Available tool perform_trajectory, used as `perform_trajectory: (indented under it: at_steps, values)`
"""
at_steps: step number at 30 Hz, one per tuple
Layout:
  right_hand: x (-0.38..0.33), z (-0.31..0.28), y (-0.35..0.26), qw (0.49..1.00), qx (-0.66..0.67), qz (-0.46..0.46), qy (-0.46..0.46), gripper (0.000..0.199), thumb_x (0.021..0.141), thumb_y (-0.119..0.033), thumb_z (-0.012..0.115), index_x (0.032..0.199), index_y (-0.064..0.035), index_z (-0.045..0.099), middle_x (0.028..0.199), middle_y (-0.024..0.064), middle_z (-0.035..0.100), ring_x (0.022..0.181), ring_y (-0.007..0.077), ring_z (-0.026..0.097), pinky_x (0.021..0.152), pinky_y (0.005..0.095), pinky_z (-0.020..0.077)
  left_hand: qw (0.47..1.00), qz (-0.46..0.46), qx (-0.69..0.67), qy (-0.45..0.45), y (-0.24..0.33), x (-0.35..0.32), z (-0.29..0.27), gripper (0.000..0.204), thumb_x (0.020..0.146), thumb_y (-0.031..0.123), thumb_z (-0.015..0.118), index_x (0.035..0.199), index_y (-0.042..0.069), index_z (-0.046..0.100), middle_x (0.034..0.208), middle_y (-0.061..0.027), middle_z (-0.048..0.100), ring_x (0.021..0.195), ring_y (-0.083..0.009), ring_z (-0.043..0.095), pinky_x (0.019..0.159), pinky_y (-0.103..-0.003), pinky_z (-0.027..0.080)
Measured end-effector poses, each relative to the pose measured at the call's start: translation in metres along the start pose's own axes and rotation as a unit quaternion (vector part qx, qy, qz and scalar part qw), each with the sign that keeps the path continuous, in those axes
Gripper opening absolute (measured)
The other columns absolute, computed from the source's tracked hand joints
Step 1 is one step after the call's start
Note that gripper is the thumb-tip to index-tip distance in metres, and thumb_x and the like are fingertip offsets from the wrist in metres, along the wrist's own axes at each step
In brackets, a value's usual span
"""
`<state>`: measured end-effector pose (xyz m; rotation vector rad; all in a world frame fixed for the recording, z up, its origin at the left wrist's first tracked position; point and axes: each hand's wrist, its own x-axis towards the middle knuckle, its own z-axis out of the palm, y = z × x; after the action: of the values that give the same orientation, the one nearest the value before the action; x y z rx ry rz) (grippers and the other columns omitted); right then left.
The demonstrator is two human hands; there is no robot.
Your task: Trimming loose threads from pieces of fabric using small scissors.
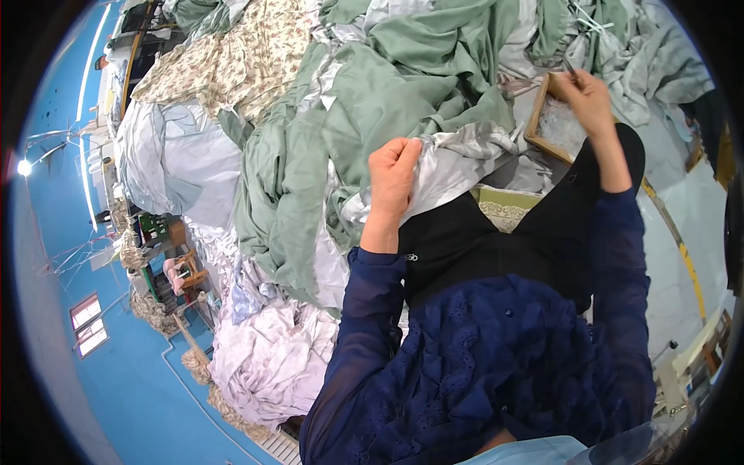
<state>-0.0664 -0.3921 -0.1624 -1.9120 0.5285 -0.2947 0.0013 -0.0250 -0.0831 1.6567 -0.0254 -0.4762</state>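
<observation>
My left hand (394, 174) is a closed fist gripping the edge of a silvery-white and green cloth (457, 159), which lies across my lap. The cloth runs into a large heap of sage-green fabric (294, 170) in front and to the left. My right hand (587, 101) is closed in a pinch over a shallow wooden box (535, 120) with whitish, thread-like scraps inside. From its fingertips sticks a small dark pointed tool (570, 67), too little of it visible to name. A green patterned piece (508, 205) shows between my black-clad legs.
Beige floral cloth (240, 58) and a pale blue bundle (182, 155) lie at the far left. A pinkish-white heap (275, 360) is beside me on the left. White ties (593, 23) lie on cloth at the back right. Yellow tape (682, 256) marks the floor on the right.
</observation>
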Motion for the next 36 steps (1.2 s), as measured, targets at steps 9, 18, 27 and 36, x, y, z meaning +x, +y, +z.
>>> perform_trajectory:
  at_steps: [9,18,27,36]
  values:
    - [0.003,-0.07,0.054,0.905,-0.38,-0.171,0.085,0.06,0.08,-0.018,0.074,0.135,-0.0101,0.053,0.129,0.0174,0.054,0.09,0.0287,0.065,0.079,0.036,0.0509,1.0,-0.02,-0.004,-0.011,0.001,0.007,0.004,0.022,0.093,0.016,0.065,0.079,-0.001,0.066,0.066,0.0099,0.049,0.059,0.0003,0.036,0.051,-0.021,0.028]
    - [-0.09,0.068,-0.105,0.955,-0.019,-0.266,-0.128,0.026,0.086,-0.012,0.065,0.111,-0.0065,0.061,0.088,0.0116,0.062,0.073,0.0288,0.062,0.066,0.0335,0.0486,0.993,-0.092,-0.037,-0.067,0.011,0.006,0.001,0.021,0.093,0.015,0.065,0.077,0.003,0.065,0.067,0.0092,0.052,0.059,-0.0003,0.038,0.052,-0.021,0.029]
    - [-0.08,0.108,-0.114,0.933,-0.04,-0.324,-0.153,0.03,0.083,-0.022,0.07,0.111,-0.0127,0.063,0.076,0.0039,0.054,0.068,0.0228,0.06,0.058,0.035,0.0447,0.986,-0.105,-0.055,-0.114,0.013,0.007,-0.007,0.021,0.095,0.017,0.064,0.078,0.004,0.065,0.067,0.0097,0.052,0.058,0.0002,0.037,0.051,-0.02,0.028]
    - [-0.08,0.121,-0.111,0.937,-0.032,-0.313,-0.151,0.032,0.083,-0.021,0.071,0.113,-0.0126,0.064,0.075,0.0042,0.053,0.067,0.0236,0.058,0.057,0.0354,0.0439,0.983,-0.128,-0.068,-0.112,0.007,0.012,-0.015,0.024,0.096,0.02,0.063,0.076,0.006,0.063,0.064,0.0109,0.048,0.055,0.0007,0.034,0.049,-0.02,0.025]
